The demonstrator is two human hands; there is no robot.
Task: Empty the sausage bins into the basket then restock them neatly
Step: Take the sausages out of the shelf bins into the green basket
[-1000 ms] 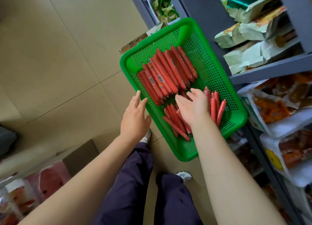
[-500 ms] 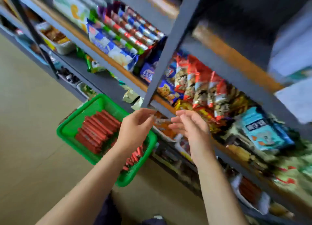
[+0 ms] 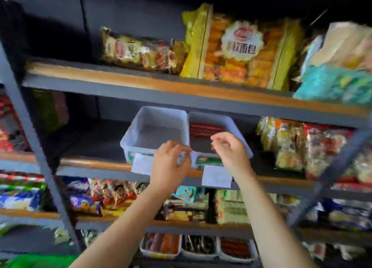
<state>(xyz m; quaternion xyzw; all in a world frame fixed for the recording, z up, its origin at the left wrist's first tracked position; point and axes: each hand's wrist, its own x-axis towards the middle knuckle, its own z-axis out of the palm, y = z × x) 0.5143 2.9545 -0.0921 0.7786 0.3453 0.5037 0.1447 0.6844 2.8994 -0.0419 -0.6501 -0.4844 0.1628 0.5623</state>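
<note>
Two translucent white bins stand side by side on the middle shelf. The left bin [image 3: 138, 127] holds nothing. In the right bin [image 3: 239, 133] a few red sausages [image 3: 205, 129] lie at the back. My left hand [image 3: 170, 165] is raised at the front right corner of the left bin, its fingers loosely curled and its fingertips by the rim. My right hand [image 3: 230, 152] hovers over the front of the right bin, also loosely curled, and holds nothing. A corner of the green basket [image 3: 30, 261] shows at the bottom left. The picture is blurred.
White paper tags [image 3: 216, 176] hang from the bins' fronts over the shelf edge [image 3: 96, 164]. Snack bags [image 3: 237, 50] fill the shelf above, and more packets [image 3: 302, 147] sit right of the bins. Lower down stand several small bins [image 3: 161, 245] of sausages. A grey upright post [image 3: 34, 139] stands at the left.
The view swung up from the green basket on the floor to the shelf. Both my empty hands rose from the sausages in the basket to the two white bins.
</note>
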